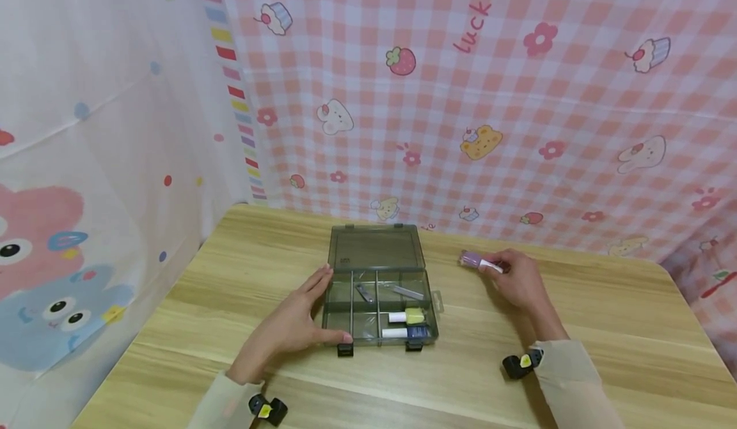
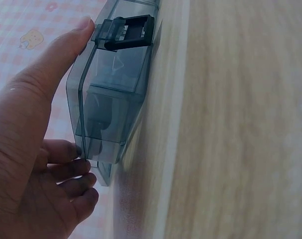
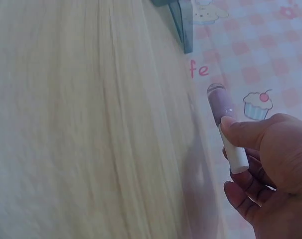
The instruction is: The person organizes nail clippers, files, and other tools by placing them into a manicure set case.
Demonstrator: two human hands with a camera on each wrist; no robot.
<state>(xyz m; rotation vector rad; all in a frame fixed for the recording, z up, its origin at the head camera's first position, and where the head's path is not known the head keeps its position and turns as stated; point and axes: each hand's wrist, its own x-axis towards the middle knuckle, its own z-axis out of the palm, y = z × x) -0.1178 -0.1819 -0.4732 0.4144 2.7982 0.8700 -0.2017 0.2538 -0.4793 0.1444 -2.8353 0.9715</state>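
A grey see-through compartment box (image 1: 336, 306) lies on the table with its lid (image 1: 377, 247) folded back. My left hand (image 1: 290, 320) holds the box along its left side, thumb at the front rim near a black latch (image 2: 136, 31), fingers bent against the side wall. Off to the right of the box, my right hand (image 1: 517, 280) pinches a purple nail polish bottle (image 3: 222, 104) by its white cap (image 3: 234, 154). Inside the box, a yellow nail polish (image 1: 414, 316) and a dark blue one (image 1: 417, 332) lie at front right. Nail clippers (image 1: 364, 293) rest in the back middle compartment.
A slim pale strip-like item (image 1: 407, 292) lies in the box's back right compartment. The wooden table (image 1: 472, 384) meets a pink checked cloth (image 1: 357, 154) at the back. A white patterned cloth (image 1: 132, 179) hangs on the left.
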